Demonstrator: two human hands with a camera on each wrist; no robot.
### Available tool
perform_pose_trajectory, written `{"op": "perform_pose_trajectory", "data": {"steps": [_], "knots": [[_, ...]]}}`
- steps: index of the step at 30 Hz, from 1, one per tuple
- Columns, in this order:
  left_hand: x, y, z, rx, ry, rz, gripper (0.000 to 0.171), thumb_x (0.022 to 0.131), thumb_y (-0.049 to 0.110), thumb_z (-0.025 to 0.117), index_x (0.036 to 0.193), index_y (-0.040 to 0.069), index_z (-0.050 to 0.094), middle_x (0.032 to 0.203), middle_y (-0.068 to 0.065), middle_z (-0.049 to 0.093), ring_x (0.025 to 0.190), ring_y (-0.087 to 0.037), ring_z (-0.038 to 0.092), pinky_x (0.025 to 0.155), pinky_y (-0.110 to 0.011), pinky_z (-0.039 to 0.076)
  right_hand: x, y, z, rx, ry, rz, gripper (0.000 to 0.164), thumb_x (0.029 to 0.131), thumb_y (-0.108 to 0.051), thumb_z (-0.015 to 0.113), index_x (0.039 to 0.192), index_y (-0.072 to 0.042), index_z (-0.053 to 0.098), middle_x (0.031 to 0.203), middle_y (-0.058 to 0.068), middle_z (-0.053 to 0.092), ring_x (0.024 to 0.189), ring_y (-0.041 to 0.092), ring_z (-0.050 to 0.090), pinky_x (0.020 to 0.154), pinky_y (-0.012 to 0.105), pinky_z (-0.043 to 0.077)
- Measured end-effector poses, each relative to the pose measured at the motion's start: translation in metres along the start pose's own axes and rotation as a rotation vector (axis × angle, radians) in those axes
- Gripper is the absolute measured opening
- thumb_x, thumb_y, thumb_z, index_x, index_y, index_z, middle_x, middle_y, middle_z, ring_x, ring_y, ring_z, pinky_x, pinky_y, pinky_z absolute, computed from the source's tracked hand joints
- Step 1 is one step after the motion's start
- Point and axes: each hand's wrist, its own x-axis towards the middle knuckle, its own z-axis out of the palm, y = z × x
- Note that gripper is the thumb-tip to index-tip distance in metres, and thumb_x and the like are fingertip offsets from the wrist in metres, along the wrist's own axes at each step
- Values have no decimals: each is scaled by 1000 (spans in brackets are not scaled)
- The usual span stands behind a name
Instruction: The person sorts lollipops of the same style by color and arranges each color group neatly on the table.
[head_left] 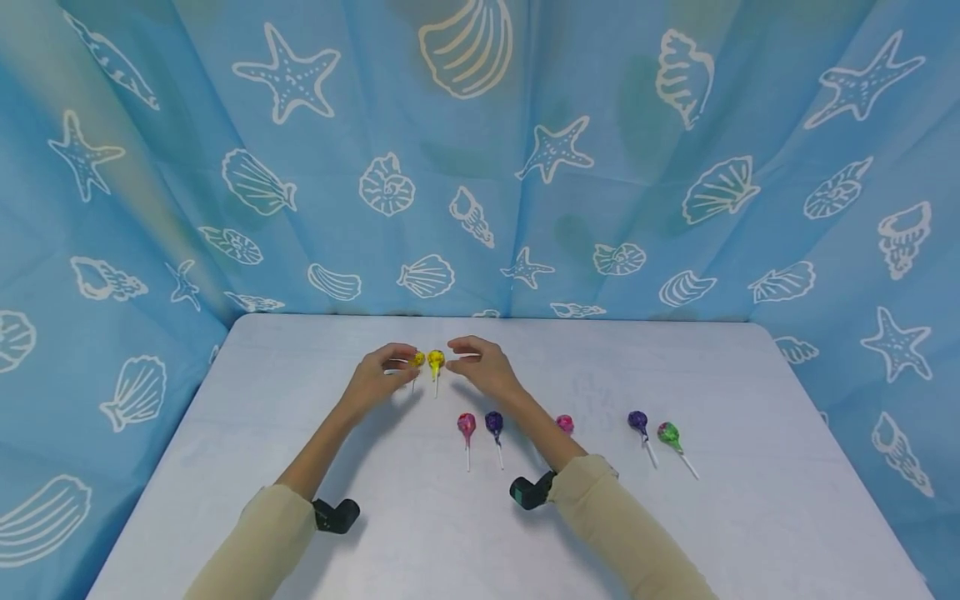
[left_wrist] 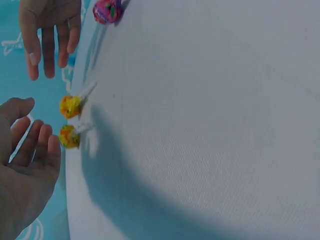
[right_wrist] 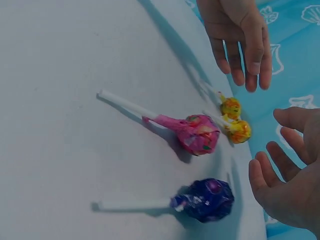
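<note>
Two yellow lollipops lie side by side near the far edge of the table, between my hands. My left hand (head_left: 377, 377) is beside the left yellow lollipop (head_left: 417, 359), its fingers loosely bent; in the left wrist view a small gap seems to part them. Just right of the other yellow lollipop (head_left: 437, 360) hovers my right hand (head_left: 483, 367), fingers apart and nothing in them. Closer in lie a pink lollipop (right_wrist: 197, 135) and a dark purple lollipop (right_wrist: 212, 200), sticks pointing toward me.
Under my right forearm shows another pink lollipop (head_left: 565, 424), partly hidden. Farther right lie a purple lollipop (head_left: 637, 421) and a green lollipop (head_left: 668, 434). The white table (head_left: 420, 550) ends at a blue shell-patterned curtain (head_left: 480, 150) behind and on both sides.
</note>
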Motion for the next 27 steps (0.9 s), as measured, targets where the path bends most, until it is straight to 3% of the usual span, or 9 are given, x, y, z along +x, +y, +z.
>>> {"op": "perform_pose_trajectory", "data": {"steps": [7,21,27], "knots": [[-8,11,8,-37,-28,112,37,93,4,69,127,-5,59,123,-20,64,113,-33,61,101,-45,48,-12,-3,-18,-4,-18,-34,34,95,-16,70,128,-10,65,128,7,63,117,25,59,92,36,54],[-24,20,31,-29,-83,201,34,92,8,72,121,-6,63,119,-20,66,107,-29,65,95,-40,53,-42,3,-53,-135,23,-99,35,94,-16,71,127,-8,66,128,11,64,119,26,59,96,40,52],[-31,26,42,-18,-106,202,33,92,8,72,122,-4,64,118,-17,66,107,-27,65,93,-38,54,-58,5,-72,-186,22,-135,35,93,-14,72,127,-6,66,128,10,64,118,26,59,100,41,49]]}}
